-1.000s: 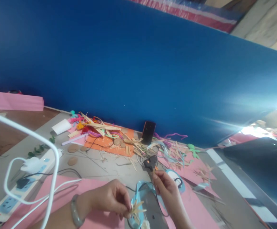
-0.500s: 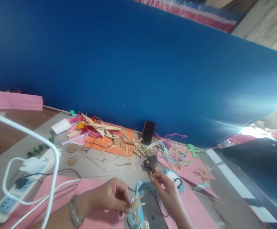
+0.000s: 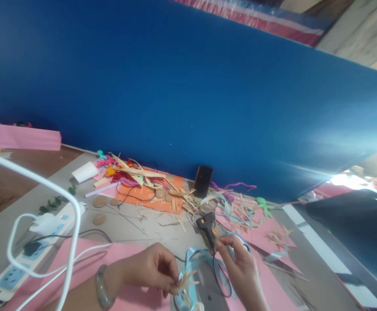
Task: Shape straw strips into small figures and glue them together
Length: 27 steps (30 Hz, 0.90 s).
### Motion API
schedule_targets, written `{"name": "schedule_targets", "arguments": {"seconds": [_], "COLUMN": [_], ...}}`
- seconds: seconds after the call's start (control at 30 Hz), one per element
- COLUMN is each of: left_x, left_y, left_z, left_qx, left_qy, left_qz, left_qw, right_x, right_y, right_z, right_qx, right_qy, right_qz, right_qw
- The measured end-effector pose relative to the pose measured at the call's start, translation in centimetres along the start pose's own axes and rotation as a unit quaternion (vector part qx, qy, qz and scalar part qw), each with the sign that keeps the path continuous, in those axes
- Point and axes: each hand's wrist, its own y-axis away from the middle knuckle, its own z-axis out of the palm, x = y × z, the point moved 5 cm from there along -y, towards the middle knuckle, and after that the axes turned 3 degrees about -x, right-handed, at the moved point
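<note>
My left hand (image 3: 156,270), with a bracelet on its wrist, is closed in a pinch on a small bunch of pale dried straw strips (image 3: 188,280) that fan out to the right. Under the bunch lies a loop of light-blue ribbon (image 3: 192,298). My right hand (image 3: 240,268) pinches a small pale strip of straw (image 3: 217,238), mostly covered by the fingertips. Just left of those fingertips lies a black hot glue gun (image 3: 207,224), its cord curling beside the hand. A round light-blue and white object is partly hidden behind the right hand.
A white power strip (image 3: 29,255) with plugs and cables stands at left; a thick white tube (image 3: 52,183) arches over it. Pink sheets (image 3: 136,298) lie under the hands. Behind are straw scraps, an orange sheet (image 3: 136,196), wooden discs (image 3: 99,219) and a phone (image 3: 203,180) against the blue panel.
My right hand has moved slightly right and down, away from the glue gun's body, with the small strip still pinched. The left hand stays nearly in place. The view has shifted a little.
</note>
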Motion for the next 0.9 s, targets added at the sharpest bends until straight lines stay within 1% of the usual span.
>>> {"name": "schedule_targets", "arguments": {"seconds": [0.07,0.17,0.23,0.27,0.33,0.4,0.47,0.63,0.77,0.83,0.9], "left_x": [0.2,0.4,0.5,0.5,0.4,0.2,0.1,0.2,0.4,0.4,0.5], "left_y": [0.0,0.0,0.0,0.1,0.0,0.0,-0.1,-0.2,-0.1,-0.1,-0.2], "left_z": [0.0,0.1,0.2,0.2,0.1,0.1,0.1,0.0,-0.1,-0.2,-0.4], "left_qx": [0.003,0.007,0.003,0.001,0.004,0.007,0.006,0.013,0.026,0.027,0.034], "left_qy": [-0.003,-0.006,-0.007,-0.004,0.006,0.017,0.022,0.019,0.016,0.015,0.009], "left_qz": [0.002,0.000,0.000,-0.001,-0.004,-0.009,-0.012,-0.014,-0.011,-0.008,-0.004], "left_qw": [1.000,1.000,1.000,1.000,1.000,1.000,1.000,1.000,0.999,0.999,0.999], "right_x": [-0.3,0.2,0.8,0.9,0.6,0.0,-0.5,-0.1,0.3,-0.1,-0.4], "right_y": [-0.1,0.1,0.2,0.1,-0.2,-0.6,-0.8,-0.7,-0.4,-0.3,-0.1], "right_z": [0.0,0.8,1.2,1.1,0.9,0.8,0.8,0.9,0.8,0.5,0.2], "right_qx": [0.004,-0.042,-0.043,-0.028,-0.002,0.001,0.000,0.007,0.042,0.060,0.064], "right_qy": [-0.050,-0.147,-0.154,-0.132,-0.056,0.001,0.029,0.038,0.063,0.083,0.100], "right_qz": [0.005,0.077,0.101,0.090,0.033,-0.028,-0.057,-0.057,-0.073,-0.088,-0.084], "right_qw": [0.999,0.985,0.982,0.987,0.998,1.000,0.998,0.998,0.994,0.991,0.989]}}
